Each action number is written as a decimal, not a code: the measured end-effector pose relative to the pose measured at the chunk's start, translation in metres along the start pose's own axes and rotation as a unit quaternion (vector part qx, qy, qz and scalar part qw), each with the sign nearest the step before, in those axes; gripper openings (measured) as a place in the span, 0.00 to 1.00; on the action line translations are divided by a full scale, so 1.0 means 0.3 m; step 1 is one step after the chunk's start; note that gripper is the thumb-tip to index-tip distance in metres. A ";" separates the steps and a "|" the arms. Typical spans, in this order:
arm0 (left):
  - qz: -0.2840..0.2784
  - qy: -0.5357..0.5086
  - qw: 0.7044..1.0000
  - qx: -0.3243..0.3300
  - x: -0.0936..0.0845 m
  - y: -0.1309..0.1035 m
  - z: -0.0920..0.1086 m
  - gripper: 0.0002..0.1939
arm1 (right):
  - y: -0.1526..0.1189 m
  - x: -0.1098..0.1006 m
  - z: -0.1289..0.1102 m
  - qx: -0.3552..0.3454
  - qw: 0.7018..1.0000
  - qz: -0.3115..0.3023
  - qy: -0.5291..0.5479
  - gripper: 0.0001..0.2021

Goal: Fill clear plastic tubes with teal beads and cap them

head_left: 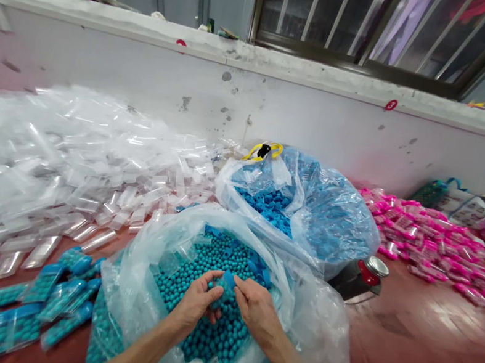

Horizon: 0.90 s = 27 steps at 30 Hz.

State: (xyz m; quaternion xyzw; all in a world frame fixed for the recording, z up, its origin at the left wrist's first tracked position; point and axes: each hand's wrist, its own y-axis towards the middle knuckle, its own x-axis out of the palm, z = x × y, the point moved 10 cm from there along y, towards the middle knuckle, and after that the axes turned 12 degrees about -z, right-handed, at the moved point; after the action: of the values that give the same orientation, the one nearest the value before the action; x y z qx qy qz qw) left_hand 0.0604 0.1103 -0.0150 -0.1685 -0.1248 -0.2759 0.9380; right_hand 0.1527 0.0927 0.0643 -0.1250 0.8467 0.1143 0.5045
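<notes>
Over an open plastic sack of teal beads, my two hands work close together. Thumb and fingers of my left hand are closed around a small clear plastic case, partly hidden by the fingers, with teal colour showing through. My right hand pinches a blue cap at the case's upper end. Whether the cap is seated I cannot tell. More blue caps and a few clear cases lie on the beads inside the sack.
Behind stands another sack with blue caps. Clear cases are heaped at the left; bead-filled cases lie before them. A dark can-like container stands at the right, and pink filled cases are piled farther off.
</notes>
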 end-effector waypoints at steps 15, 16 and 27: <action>0.083 -0.012 0.996 -0.026 -0.008 -0.028 -0.024 0.32 | -0.030 0.045 -0.050 -0.030 0.999 -0.010 -0.019 0.19; 0.085 -0.014 0.996 -0.022 -0.006 -0.029 -0.014 0.31 | -0.030 0.043 -0.052 -0.014 0.999 -0.003 -0.043 0.25; -0.013 0.109 0.993 0.030 0.062 -0.023 0.091 0.13 | -0.063 0.061 -0.071 -0.101 0.993 0.018 -0.063 0.28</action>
State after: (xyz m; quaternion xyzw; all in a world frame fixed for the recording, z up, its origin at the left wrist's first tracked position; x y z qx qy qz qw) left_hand 0.0679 0.1065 0.0178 -0.1071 -0.0321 -0.3005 0.9472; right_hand 0.1330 0.0664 0.0569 -0.1526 0.7992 0.2165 0.5395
